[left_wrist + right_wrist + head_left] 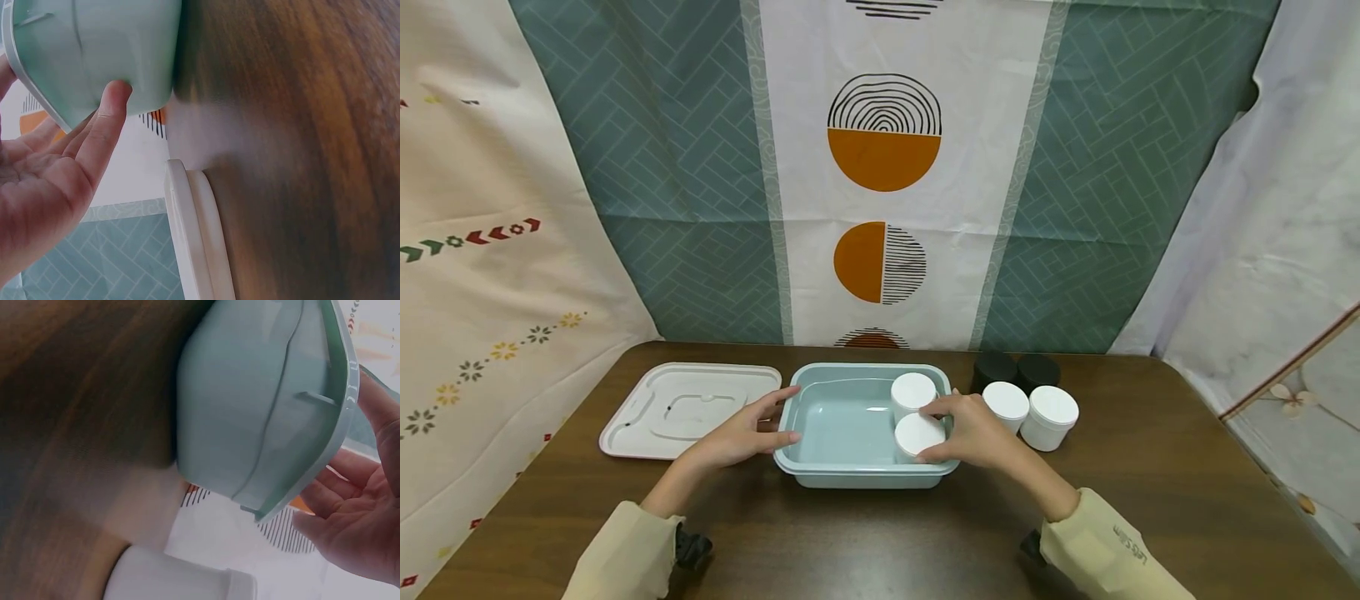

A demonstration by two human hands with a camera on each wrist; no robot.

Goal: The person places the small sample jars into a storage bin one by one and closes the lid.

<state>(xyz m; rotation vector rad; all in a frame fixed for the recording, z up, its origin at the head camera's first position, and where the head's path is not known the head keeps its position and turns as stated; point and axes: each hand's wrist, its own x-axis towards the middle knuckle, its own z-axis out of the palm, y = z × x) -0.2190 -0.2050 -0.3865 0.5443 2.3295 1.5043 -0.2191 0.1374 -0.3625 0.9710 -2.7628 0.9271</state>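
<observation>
A pale blue-green plastic tub (865,481) stands on the table, with two white-lidded jars inside at its right end. My left hand (741,435) grips the tub's left rim; in the left wrist view some of its fingers lie against the outer wall. Reaching over the right rim, my right hand (977,432) holds the front white jar (917,433) between thumb and fingers. The back white jar (913,390) stands right behind it, close to the fingertips. From the right wrist view, the tub's wall (237,400) hides both jars inside.
Right of the tub stand two more white jars (1051,417), with two black-lidded jars (1038,372) behind them. A white lid (700,408) lies flat on the brown table (865,542) to the left. Patterned cloth (700,167) hangs behind the table.
</observation>
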